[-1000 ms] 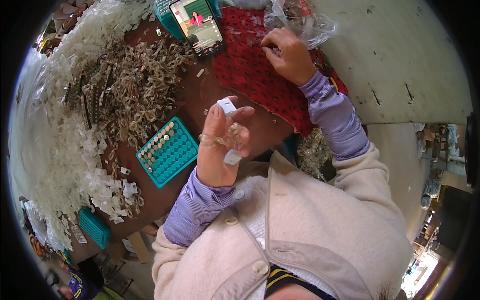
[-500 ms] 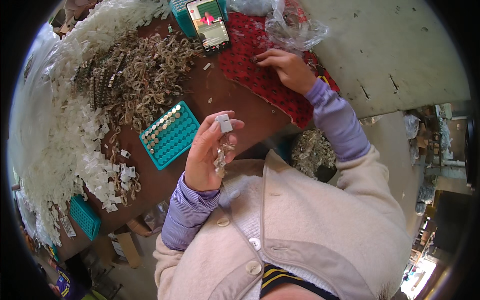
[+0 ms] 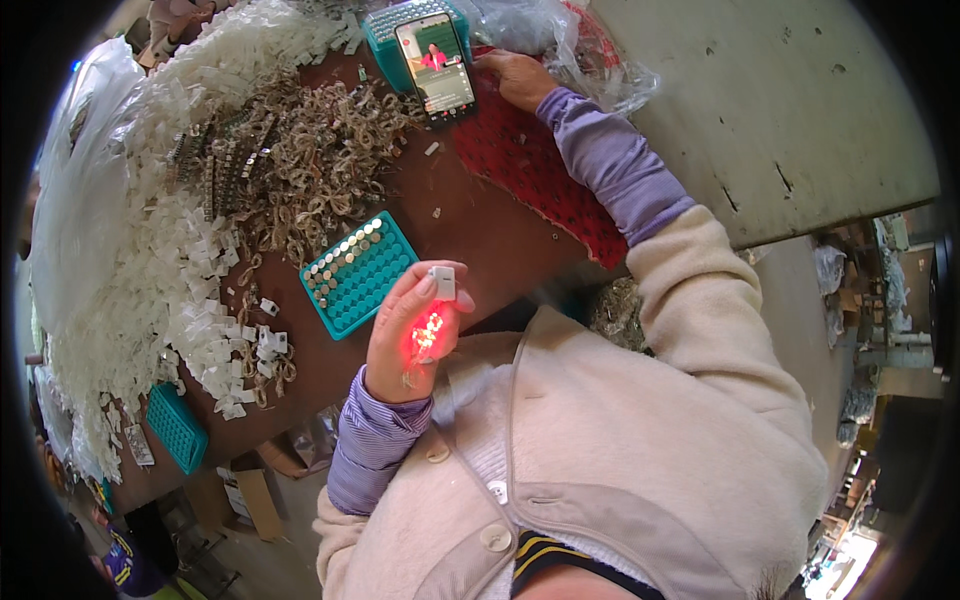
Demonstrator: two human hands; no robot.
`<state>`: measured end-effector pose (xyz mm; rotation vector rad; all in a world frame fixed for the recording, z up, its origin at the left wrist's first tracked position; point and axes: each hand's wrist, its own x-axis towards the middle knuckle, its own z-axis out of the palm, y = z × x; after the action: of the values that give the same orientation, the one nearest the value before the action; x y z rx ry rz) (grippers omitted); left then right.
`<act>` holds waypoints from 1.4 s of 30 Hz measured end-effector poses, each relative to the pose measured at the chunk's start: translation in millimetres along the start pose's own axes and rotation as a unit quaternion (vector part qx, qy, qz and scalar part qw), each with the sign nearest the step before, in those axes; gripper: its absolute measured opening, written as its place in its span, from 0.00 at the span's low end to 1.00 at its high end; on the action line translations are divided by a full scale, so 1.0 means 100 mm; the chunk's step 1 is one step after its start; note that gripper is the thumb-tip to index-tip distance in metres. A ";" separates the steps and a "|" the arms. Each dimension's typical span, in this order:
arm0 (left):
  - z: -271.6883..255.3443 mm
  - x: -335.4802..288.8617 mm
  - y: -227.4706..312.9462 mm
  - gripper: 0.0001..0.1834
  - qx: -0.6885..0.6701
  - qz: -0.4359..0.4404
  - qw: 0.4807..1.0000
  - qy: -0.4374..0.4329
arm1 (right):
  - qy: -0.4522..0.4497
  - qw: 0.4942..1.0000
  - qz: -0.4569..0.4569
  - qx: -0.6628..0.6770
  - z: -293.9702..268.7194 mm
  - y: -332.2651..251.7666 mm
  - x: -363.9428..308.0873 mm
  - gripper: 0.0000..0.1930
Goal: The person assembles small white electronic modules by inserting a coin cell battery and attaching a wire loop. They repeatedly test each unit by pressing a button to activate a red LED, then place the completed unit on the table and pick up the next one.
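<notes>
My left hand [image 3: 398,345] is closed around a small white battery box [image 3: 442,283], pinched between thumb and fingers. Attached to the box, a bunched string of tiny lights [image 3: 428,332] glows red against the palm. My right hand [image 3: 515,80] reaches to the far side, over the red patterned cloth [image 3: 530,155] and beside the phone [image 3: 436,70]. Its fingertips are hidden near the phone's edge, so what they touch cannot be told. A teal tray [image 3: 345,318] partly filled with silvery button cells lies just beyond my left hand.
A tangled heap of light strings [image 3: 320,150] and a large pile of white plastic pieces [image 3: 120,270] cover the table's left. The phone leans on a teal tray stack [image 3: 385,40]. Clear plastic bags [image 3: 620,75] lie far right; another teal tray [image 3: 177,428] sits near left.
The light string in my left hand has turned from unlit to glowing red. My left hand has lowered slightly. My right hand has moved left and away from me, toward the phone.
</notes>
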<state>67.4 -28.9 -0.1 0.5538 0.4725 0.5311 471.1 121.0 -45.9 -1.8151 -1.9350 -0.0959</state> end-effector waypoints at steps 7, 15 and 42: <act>0.08 0.18 -0.04 0.21 0.046 -0.032 0.997 -0.046 | -0.097 0.993 -0.070 0.004 -0.19 0.02 -0.38 0.26; 0.27 0.55 -0.14 0.18 0.053 -0.085 0.988 -0.115 | 0.016 0.988 -0.117 0.100 -0.96 -0.39 -1.56 0.20; 0.22 0.47 -0.02 0.22 0.204 0.160 0.962 -0.083 | 0.042 0.977 0.016 0.208 -0.94 -1.35 -1.25 0.04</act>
<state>115.8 -11.1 3.0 1.0743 0.3318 0.6934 370.5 -44.8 24.9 -1.5352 -1.7109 0.2237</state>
